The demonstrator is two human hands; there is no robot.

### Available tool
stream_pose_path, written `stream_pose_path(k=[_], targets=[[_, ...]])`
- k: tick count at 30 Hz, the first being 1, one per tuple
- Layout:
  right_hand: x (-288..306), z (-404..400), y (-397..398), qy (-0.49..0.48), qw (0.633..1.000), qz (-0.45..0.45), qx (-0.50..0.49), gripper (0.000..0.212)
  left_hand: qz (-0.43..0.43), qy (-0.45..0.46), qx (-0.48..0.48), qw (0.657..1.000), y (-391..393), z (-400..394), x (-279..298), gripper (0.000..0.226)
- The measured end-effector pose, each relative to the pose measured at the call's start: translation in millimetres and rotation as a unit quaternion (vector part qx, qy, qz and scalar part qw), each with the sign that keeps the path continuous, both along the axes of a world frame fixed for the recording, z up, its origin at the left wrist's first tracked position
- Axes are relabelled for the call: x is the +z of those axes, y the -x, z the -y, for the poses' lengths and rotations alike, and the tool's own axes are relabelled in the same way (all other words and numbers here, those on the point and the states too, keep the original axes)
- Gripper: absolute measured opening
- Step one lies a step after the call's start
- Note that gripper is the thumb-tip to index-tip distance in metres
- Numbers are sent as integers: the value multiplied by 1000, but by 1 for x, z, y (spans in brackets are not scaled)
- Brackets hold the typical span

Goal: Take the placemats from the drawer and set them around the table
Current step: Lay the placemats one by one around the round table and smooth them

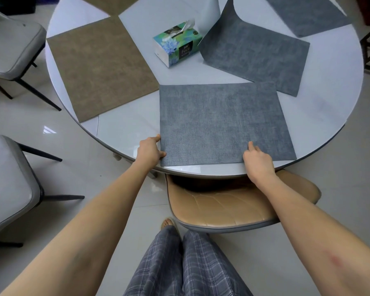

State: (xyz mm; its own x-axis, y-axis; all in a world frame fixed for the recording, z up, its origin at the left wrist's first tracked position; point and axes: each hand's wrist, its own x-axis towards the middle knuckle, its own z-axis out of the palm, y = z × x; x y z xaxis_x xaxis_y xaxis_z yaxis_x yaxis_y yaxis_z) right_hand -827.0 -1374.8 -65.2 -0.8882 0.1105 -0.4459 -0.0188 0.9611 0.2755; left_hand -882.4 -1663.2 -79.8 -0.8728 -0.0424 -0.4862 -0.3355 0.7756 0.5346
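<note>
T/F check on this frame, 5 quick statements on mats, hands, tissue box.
1. Both hands are on the nearest grey placemat. True: the left hand pinches its left edge and the right hand is at its near edge.
2. The tissue box sits on a brown placemat. False: it stands on the bare table.
3. The grey placemat beside the box lies fully flat. False: one corner stands up.
4. A tan chair is tucked under the table. True.
5. All mats are grey. False: the brown placemat is not.

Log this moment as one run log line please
step: setting near grey mat | left hand: holds mat's left edge | right hand: on near edge | table: mats laid around
</note>
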Motion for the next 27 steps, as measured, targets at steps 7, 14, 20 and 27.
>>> stream_pose_path(k=[7,14,20,27], targets=[[9,10,6,4,999,-12,-35,33,7,57,-38,998,-1,-5,10,53],[-1,72,61,264,945,-191,-4,49,-206,120,-193,952,12,-40,1,50],[-66,64,68,209,967,-131,64,61,-129,240,-261,926,12,-61,-27,68],[-71,-19,58,179,968,-170,-49,61,-108,319,-257,906,12,-85,-20,79]])
